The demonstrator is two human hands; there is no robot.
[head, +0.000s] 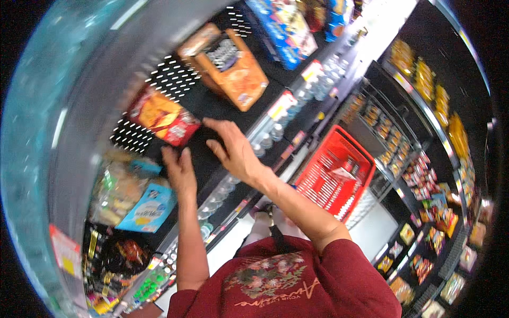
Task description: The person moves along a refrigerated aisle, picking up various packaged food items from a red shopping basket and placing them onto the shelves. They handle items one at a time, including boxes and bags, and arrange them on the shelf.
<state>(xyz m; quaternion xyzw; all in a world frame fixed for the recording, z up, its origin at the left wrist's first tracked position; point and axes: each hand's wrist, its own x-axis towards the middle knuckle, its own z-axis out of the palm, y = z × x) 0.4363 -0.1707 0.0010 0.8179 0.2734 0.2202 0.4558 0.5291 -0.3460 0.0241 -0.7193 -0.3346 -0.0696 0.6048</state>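
A red and yellow snack box (165, 117) lies on the black shelf (234, 119) in front of me. My left hand (181, 171) is by its near edge, thumb and fingers apart, with nothing in the grasp. My right hand (232, 149) reaches over the shelf, index finger and thumb spread. That index fingertip is close to the box's right corner; whether it touches I cannot tell. An orange box (236, 75) stands farther along the shelf. Beside my left hand are a light-blue box (147, 208) and clear bags of snacks (117, 183).
A red shopping basket (334, 175) with a small package inside is below, to my right. Rows of bottles (274, 133) line a lower shelf beyond price tags (281, 104). A blue box (284, 33) stands at the far end. Shelves of yellow packets (441, 103) rise at right.
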